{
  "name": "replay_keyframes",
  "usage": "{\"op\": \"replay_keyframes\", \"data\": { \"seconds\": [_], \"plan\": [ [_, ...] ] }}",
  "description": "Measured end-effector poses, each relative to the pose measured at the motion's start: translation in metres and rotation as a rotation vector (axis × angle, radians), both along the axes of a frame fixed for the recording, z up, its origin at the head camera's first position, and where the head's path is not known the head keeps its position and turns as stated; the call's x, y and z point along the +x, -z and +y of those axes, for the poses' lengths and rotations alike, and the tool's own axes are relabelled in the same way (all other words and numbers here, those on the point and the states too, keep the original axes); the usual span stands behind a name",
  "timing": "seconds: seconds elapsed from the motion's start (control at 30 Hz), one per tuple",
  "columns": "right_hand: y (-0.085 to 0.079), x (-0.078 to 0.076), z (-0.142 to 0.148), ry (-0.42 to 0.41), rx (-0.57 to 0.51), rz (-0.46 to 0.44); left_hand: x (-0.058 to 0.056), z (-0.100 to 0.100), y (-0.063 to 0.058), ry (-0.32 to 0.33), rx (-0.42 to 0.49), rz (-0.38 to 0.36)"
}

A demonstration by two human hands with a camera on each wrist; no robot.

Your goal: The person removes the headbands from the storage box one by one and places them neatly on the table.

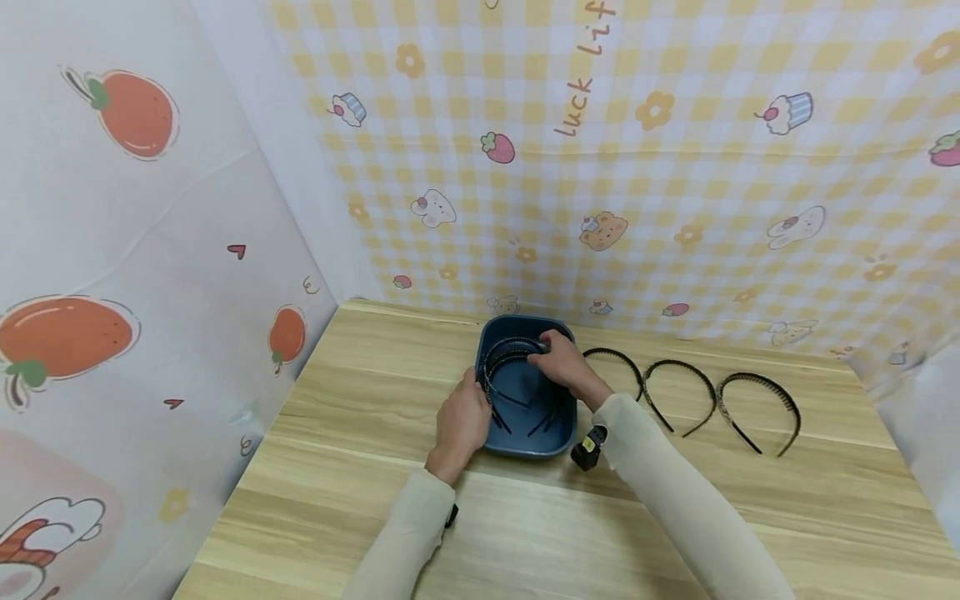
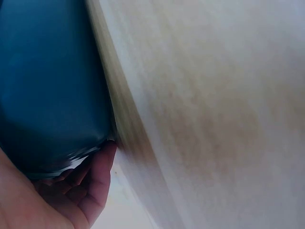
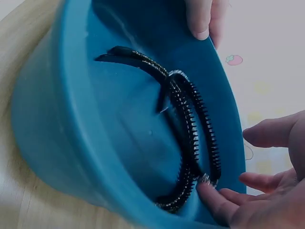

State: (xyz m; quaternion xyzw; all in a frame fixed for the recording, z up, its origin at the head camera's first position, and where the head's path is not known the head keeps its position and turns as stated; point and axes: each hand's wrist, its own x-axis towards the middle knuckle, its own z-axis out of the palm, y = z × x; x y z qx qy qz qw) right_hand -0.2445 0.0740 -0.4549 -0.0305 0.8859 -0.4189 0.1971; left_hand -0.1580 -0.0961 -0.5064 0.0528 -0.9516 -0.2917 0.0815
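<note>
A dark blue plastic basin (image 1: 528,452) stands on the wooden table, with several black toothed headbands (image 3: 190,119) inside it. Some of these carry small shiny stones. My left hand (image 1: 462,417) grips the basin at its left side. One of its fingertips shows over the rim in the right wrist view, and its other fingers (image 2: 97,186) curl against the outside in the left wrist view. At the basin's far right, my right hand (image 1: 561,362) reaches over the rim. Its thumb and fingers are spread apart in the right wrist view, one fingertip at a headband.
Three more headbands lie in a row right of the basin: one partly behind my right wrist (image 1: 618,357), one in the middle (image 1: 686,363), one at the far right (image 1: 776,383). A patterned cloth wall (image 1: 540,242) rises directly behind the wooden table (image 1: 360,400).
</note>
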Motion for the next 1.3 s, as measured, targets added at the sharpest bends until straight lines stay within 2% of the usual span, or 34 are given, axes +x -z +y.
{"op": "replay_keyframes", "data": {
  "seconds": [0.17,0.43,0.7,0.97,1.3],
  "plan": [
    [-0.001,0.0,0.002,-0.006,0.008,0.033,0.0,-0.001,0.0,-0.001,0.005,-0.006],
    [-0.005,0.002,0.006,0.025,-0.055,0.076,0.0,-0.001,-0.002,-0.006,0.014,0.0],
    [-0.005,0.004,0.01,0.038,-0.173,-0.003,-0.001,-0.001,-0.001,-0.008,0.001,-0.006],
    [-0.009,0.006,0.01,0.062,-0.22,-0.079,0.0,0.0,0.0,-0.004,0.013,-0.009],
    [-0.009,0.01,0.013,0.057,-0.239,-0.074,0.001,0.002,-0.001,-0.013,0.021,-0.014]
  ]
}}
